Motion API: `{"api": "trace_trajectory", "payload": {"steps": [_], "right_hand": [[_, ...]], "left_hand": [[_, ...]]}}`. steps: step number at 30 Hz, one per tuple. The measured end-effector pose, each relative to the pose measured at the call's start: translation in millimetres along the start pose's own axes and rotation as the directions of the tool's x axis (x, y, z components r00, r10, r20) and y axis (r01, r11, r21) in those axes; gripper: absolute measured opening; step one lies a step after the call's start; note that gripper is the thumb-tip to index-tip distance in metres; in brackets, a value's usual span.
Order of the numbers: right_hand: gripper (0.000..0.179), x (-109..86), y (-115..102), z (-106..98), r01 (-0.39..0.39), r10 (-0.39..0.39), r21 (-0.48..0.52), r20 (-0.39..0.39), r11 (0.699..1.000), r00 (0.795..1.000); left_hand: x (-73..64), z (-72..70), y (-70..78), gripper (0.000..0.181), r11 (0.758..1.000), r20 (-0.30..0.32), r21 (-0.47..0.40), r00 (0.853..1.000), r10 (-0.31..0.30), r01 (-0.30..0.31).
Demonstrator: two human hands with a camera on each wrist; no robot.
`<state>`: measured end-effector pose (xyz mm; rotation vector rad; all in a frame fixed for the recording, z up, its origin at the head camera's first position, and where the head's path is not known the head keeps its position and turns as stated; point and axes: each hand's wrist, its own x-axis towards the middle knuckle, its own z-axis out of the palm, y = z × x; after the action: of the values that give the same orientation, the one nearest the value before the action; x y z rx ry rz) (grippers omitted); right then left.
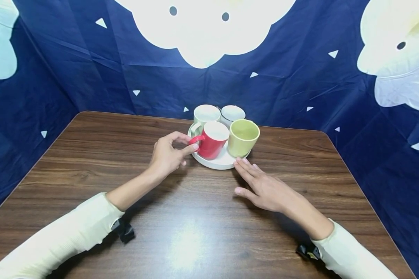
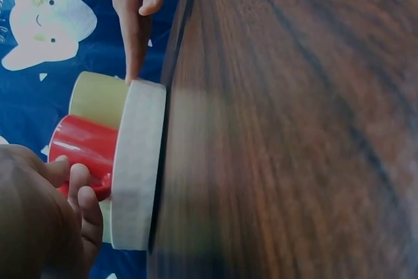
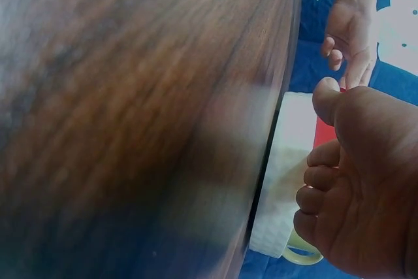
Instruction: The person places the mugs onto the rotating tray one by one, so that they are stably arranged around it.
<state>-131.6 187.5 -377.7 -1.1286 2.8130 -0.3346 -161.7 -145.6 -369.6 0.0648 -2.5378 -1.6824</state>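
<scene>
A red mug (image 1: 212, 145) with a white inside stands at the front of a round white tray (image 1: 217, 166). My left hand (image 1: 169, 153) pinches the red mug's handle between thumb and fingers, as the left wrist view shows too. On the tray's right side stands a yellow-green mug (image 1: 243, 139). My right hand (image 1: 265, 188) has its fingers extended, with the fingertips at the tray's front right rim, just below the yellow-green mug. Behind the red mug are a pale green mug (image 1: 206, 112) at the left and a white mug with a dark rim (image 1: 233, 112), both partly hidden.
The tray sits near the far edge of a brown wood-grain table (image 1: 143, 232). A dark blue cloth (image 1: 195, 85) with white clouds and small triangles hangs close behind and at both sides. Small black devices are strapped at both sleeves.
</scene>
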Motion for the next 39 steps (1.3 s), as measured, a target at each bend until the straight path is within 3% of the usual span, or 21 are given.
{"api": "trace_trajectory", "payload": {"steps": [14, 21, 39], "right_hand": [[0.077, -6.1, 8, -7, -0.006, 0.007, 0.046, -0.025, 0.999, 1.000], [0.078, -15.2, 20, -12, -0.068, 0.070, 0.056, -0.025, 0.996, 0.997], [0.077, -27.2, 37, -25, -0.121, 0.124, 0.056, -0.056, 0.991, 0.991]], "left_hand": [[0.6, -29.7, -9.7, 0.054, 0.998, 0.047, -0.001, 0.997, -0.057, 0.057], [2.8, -44.3, -16.6, 0.058, 0.997, 0.044, 0.022, 0.997, -0.071, 0.070], [8.4, -59.8, -24.1, 0.061, 0.997, 0.032, 0.045, 0.997, -0.071, 0.070]]}}
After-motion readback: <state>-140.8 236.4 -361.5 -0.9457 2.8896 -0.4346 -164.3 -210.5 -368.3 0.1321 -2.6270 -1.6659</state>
